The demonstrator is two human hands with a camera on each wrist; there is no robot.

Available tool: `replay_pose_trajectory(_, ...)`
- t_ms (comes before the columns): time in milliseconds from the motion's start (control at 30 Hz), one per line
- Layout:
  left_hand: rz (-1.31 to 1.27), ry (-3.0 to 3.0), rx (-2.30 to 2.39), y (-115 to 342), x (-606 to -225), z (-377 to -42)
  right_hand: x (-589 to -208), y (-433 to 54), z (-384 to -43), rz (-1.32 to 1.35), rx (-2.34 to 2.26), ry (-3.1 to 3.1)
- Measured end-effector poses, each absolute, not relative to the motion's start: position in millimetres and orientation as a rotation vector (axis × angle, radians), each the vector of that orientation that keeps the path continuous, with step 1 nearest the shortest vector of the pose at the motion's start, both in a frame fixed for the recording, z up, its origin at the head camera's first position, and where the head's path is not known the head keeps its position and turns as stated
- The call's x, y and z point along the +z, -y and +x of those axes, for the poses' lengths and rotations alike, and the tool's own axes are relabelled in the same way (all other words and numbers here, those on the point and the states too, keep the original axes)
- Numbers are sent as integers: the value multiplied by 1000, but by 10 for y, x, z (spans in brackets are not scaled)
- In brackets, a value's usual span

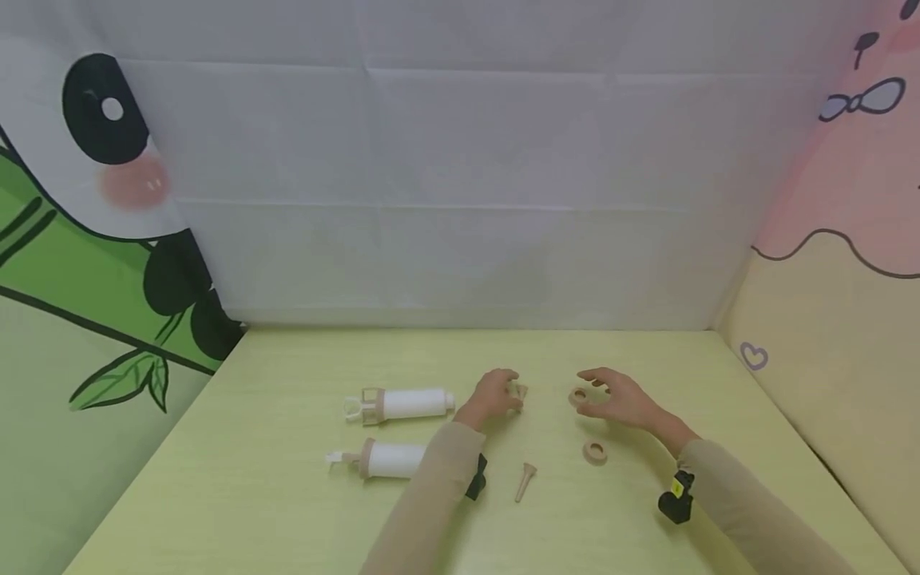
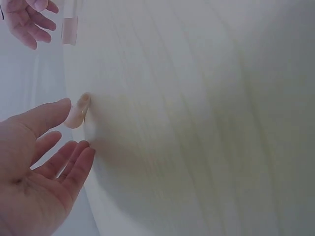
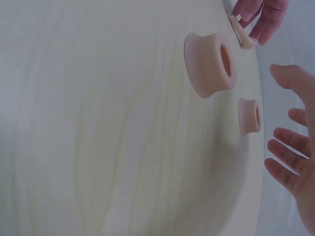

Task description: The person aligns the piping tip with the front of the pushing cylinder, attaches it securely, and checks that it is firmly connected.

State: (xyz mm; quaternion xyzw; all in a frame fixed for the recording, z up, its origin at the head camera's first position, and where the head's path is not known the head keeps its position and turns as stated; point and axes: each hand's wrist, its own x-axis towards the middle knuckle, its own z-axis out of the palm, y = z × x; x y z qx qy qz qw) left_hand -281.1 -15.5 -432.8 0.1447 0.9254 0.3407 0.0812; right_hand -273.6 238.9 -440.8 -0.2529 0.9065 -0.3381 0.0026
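Note:
My left hand reaches around a small tan flared peg lying on the table. In the left wrist view, the thumb is close to the peg and the other fingers are apart from it. The right hand hovers by a tan ring, thumb and fingers spread, with a gap to the ring in the right wrist view. Nearer to me is a second ring. Another flared peg lies to the left of it.
On the left lie two white tubes with tan collars, the far tube in full view and the near tube partly hidden by my left sleeve. A white wall sheet hangs behind the pale yellow table.

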Motion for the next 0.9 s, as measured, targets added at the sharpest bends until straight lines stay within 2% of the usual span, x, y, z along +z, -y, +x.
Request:
replay_pose_trajectory(567,384,-2852,1066,115,-4425,-2750,-4418,-2303,-2719,-777,-1029,-2858)
replay_pose_trajectory(900,238,-2818,1236,108,-4504,-2784,-4416,-2304,-2708,-776,-1046,-2855)
